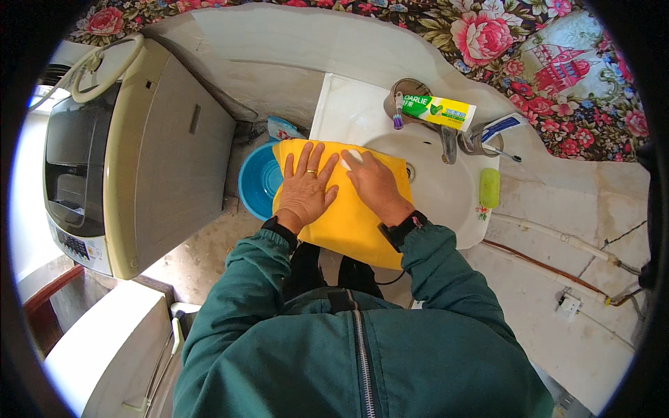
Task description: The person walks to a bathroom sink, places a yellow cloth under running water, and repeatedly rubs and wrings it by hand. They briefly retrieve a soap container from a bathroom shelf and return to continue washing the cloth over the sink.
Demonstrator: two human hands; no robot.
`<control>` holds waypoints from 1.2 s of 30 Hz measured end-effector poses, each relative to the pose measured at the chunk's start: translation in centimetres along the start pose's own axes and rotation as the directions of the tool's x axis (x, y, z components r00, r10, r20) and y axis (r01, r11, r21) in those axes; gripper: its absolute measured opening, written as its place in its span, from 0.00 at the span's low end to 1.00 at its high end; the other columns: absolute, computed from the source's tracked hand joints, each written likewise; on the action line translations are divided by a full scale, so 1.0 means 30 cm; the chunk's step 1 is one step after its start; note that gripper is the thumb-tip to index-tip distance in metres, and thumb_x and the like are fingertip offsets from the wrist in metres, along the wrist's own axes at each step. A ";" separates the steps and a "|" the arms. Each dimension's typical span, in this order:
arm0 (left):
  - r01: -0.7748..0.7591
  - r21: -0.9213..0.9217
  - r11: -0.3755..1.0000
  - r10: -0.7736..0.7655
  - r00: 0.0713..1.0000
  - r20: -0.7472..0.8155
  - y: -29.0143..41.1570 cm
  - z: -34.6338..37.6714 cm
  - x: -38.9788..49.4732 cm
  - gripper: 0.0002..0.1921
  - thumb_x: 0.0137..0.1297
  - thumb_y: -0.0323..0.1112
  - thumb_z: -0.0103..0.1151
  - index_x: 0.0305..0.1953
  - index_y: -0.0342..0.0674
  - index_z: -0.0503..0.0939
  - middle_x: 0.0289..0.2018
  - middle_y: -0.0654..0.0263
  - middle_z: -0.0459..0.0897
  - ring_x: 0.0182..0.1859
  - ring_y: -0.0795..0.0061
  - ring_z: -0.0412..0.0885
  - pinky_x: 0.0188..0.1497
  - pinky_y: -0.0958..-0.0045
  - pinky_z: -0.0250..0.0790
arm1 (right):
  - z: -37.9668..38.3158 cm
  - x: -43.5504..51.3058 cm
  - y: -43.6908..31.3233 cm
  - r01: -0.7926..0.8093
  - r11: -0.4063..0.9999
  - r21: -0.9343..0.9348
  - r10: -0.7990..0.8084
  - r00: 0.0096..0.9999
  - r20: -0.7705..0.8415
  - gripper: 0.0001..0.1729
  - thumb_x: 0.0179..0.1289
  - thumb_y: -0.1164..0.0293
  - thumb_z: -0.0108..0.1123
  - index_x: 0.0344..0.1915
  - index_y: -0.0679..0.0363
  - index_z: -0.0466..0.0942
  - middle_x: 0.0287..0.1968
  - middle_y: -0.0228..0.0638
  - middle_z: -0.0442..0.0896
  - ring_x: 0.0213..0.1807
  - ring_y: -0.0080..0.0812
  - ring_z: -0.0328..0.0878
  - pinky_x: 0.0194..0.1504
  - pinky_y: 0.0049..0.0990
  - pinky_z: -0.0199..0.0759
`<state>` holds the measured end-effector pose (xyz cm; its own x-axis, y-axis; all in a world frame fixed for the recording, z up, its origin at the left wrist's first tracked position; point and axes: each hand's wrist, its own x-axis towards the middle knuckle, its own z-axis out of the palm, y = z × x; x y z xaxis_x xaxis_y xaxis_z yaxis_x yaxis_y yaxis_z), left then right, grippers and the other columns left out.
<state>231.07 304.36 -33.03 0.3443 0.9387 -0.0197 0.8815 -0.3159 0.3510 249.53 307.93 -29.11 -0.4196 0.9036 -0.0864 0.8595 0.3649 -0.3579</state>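
Observation:
A yellow cloth [339, 219] lies spread out flat, its right edge reaching over the white ceramic washbasin [444, 198] and its upper left part over a blue plastic basin [256, 183]. My left hand [308, 193] rests palm down on the cloth, fingers apart, a ring on one finger. To its right, my right hand [373, 183] is closed on a small white piece, which looks like a bar of soap [352, 159], against the cloth. The underside of the cloth is hidden.
A faucet [448, 143] stands behind the bowl, near a Darlie toothpaste tube [439, 111], a toothbrush [398, 112] and two cups. A green soap bar or box [489, 188] lies on the basin's right rim. A washing machine [172, 136] stands at left; pipes [554, 237] run along the right wall.

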 end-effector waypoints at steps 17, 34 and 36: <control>0.013 0.014 1.000 -0.013 1.000 0.005 0.003 0.002 0.001 0.37 0.68 0.55 0.49 0.75 0.51 0.58 0.77 0.60 0.52 0.80 0.57 0.43 0.77 0.45 0.33 | 0.036 -0.026 0.053 0.106 0.994 -0.015 -0.106 0.971 -0.213 0.21 0.64 0.73 0.59 0.57 0.57 0.78 0.42 0.48 0.78 0.41 0.51 0.81 0.41 0.42 0.77; -0.030 0.018 0.999 0.031 0.998 -0.057 -0.001 0.007 0.002 0.37 0.67 0.52 0.52 0.75 0.47 0.58 0.76 0.54 0.53 0.78 0.50 0.46 0.75 0.42 0.40 | 0.044 -0.035 0.036 -0.076 0.997 -0.020 0.073 0.986 -0.148 0.23 0.65 0.71 0.58 0.61 0.57 0.77 0.43 0.52 0.78 0.47 0.53 0.79 0.48 0.43 0.75; -0.037 0.035 0.999 0.038 0.998 -0.050 0.001 0.010 0.000 0.37 0.68 0.51 0.52 0.75 0.47 0.57 0.76 0.54 0.53 0.78 0.50 0.46 0.75 0.42 0.40 | 0.069 -0.032 0.028 0.002 1.000 0.001 -0.002 0.983 -0.186 0.24 0.65 0.71 0.58 0.61 0.57 0.76 0.45 0.53 0.78 0.48 0.54 0.78 0.50 0.43 0.75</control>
<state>231.21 304.31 -33.30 0.3614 0.9315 0.0404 0.8791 -0.3549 0.3181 250.05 306.89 -31.26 -0.3594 0.9289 0.0890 0.8585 0.3665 -0.3588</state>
